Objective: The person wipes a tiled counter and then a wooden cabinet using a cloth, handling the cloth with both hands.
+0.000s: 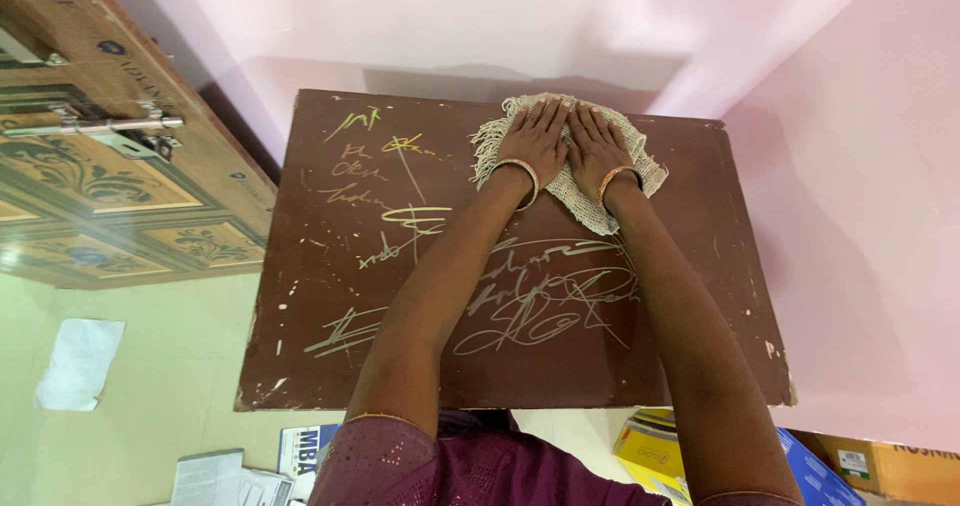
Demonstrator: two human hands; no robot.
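Much of the cloth (pixel 578 171) is hidden under the two hands, so only its fringed edge at abt 9 o'clock and a corner near 5 o'clock show well; the palms cannot be seen at all, and the weave looks like a coarse pale net. The near edge of the brown table top (pixel 330 296) is partly covered by the person's arms and purple sleeves, and the scratch marks on the board are too thin to make out as anything more than light lines. Low in the view, papers (pixel 215 476), a yellow box (pixel 650 446) and a blue box (pixel 815 476) are cut off by the frame, and the wooden door (pixel 110 181) at 9 o'clock is cut off too. The cloth lies at the far edge of the table top, towards 12 o'clock, near the pink wall (pixel 500 21); its long axis runs across, approx. from 9 to 4 o'clock, with the fringe pointing to 9 o'clock. The left hand (pixel 537 138) is flat and open, fingers straight and close together, pointing to 12 o'clock, pressing on the cloth. The right hand (pixel 594 144) is the same, flat and open on the cloth, just beside the left one, thumbs nearly touching. Each wrist has a thin bangle.
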